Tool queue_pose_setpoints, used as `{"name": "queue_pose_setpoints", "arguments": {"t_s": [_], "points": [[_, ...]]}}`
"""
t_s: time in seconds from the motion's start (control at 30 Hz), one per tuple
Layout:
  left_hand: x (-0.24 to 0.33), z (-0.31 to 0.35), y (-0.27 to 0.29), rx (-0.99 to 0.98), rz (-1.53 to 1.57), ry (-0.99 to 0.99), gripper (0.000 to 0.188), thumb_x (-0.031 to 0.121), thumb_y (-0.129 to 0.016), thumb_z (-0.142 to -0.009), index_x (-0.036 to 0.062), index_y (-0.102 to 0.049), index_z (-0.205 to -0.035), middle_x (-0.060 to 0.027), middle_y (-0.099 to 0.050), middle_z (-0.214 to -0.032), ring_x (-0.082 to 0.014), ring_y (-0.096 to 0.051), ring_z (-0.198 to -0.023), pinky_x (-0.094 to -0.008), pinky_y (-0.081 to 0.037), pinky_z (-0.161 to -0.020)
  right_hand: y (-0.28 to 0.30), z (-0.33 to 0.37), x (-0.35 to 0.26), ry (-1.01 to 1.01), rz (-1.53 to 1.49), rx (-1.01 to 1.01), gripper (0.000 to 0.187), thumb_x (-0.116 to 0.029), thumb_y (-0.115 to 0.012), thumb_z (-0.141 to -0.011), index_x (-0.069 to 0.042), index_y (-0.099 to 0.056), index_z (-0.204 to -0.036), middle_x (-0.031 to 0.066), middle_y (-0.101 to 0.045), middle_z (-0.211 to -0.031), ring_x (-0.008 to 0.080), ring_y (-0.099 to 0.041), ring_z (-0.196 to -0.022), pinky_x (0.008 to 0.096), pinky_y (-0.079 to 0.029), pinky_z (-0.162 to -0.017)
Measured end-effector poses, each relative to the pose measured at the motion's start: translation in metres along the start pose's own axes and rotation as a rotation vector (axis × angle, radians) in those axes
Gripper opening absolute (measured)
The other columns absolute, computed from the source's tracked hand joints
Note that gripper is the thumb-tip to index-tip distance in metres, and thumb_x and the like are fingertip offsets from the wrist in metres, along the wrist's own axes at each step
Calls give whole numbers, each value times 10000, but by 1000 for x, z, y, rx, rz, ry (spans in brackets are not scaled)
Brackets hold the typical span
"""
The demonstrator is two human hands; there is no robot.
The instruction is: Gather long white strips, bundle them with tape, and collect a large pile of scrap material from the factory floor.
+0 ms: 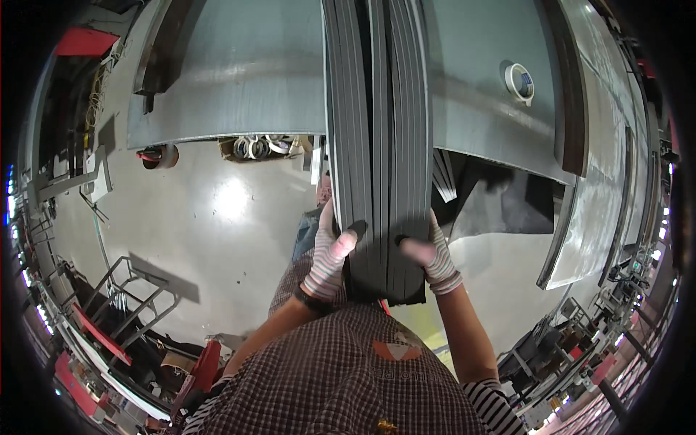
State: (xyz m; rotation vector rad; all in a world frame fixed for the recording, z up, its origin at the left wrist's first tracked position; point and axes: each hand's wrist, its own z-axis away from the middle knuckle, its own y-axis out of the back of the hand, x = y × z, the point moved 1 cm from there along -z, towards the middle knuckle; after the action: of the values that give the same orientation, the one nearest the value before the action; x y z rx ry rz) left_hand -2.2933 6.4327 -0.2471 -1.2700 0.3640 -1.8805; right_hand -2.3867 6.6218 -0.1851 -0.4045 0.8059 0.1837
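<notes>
A wide grey desk (239,80) fills the upper part of the view, its near edge curving above a pale, glossy floor (217,217). A second grey slab (602,181) runs down the right side, standing apart from the first.

Across the desk and out over its near edge lies a long stack of dark grey strips (377,130), ribbed along its length, reaching from the top of the view down to the person's chest. Its near end hangs free of the desk, over the floor.

Both hands wear striped knit gloves. The left hand (328,255) clasps the stack's left edge near the end, fingers wrapped round the side and thumb pressed on the top face. The right hand (431,254) grips the right edge at the same level, thumb likewise on top.

To the lower left stands a metal frame with red parts (123,304). Under the desk edge sits an open box of tape rolls (259,147), and a single roll of tape (520,81) rests on the desk, well right of the stack.
</notes>
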Motion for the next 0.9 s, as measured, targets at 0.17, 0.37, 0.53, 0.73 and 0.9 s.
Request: {"name": "queue_pose_setpoints", "arguments": {"t_s": [0.17,0.37,0.53,0.73,0.9], "points": [[34,5,-10,-34,-65,30,995,446,-833,-765,-27,-329,-1480,-155,-545,-1364,-266,-562,-1225,-394,-469,-1041,15,-2,15,36,-22,40,1185,-360,-946,-637,-10,-254,-1532,148,-554,-1333,246,-558,-1221,380,-472,-1025],[20,14,-4,71,24,83,885,244,-780,-848,-12,-277,-1529,-116,-454,-1459,-230,-455,-1321,-368,-370,-1115,17,-4,21,-13,20,49,1221,-385,-956,-607,-1,-254,-1529,151,-521,-1372,246,-511,-1275,386,-433,-1068],[47,26,-64,-14,-142,-67,836,35,-675,-875,73,-202,-1563,-83,-446,-1428,-172,-492,-1257,-364,-440,-1053,2,15,4,183,3,35,1201,-363,-940,-643,2,-229,-1539,146,-502,-1394,249,-501,-1284,384,-431,-1064],[-16,12,-12,84,155,117,861,-13,-760,-776,93,-303,-1499,-84,-500,-1339,-200,-540,-1187,-331,-507,-964,3,13,6,-12,49,-16,1232,-387,-951,-620,-28,-228,-1552,141,-487,-1417,241,-466,-1320,385,-381,-1110],[35,9,-62,40,-100,164,858,10,-825,-734,94,-347,-1441,-77,-537,-1286,-185,-575,-1129,-332,-542,-914,-6,13,-31,55,-67,17,1233,-395,-955,-611,-7,-243,-1539,145,-453,-1454,245,-448,-1338,392,-369,-1123]]}}
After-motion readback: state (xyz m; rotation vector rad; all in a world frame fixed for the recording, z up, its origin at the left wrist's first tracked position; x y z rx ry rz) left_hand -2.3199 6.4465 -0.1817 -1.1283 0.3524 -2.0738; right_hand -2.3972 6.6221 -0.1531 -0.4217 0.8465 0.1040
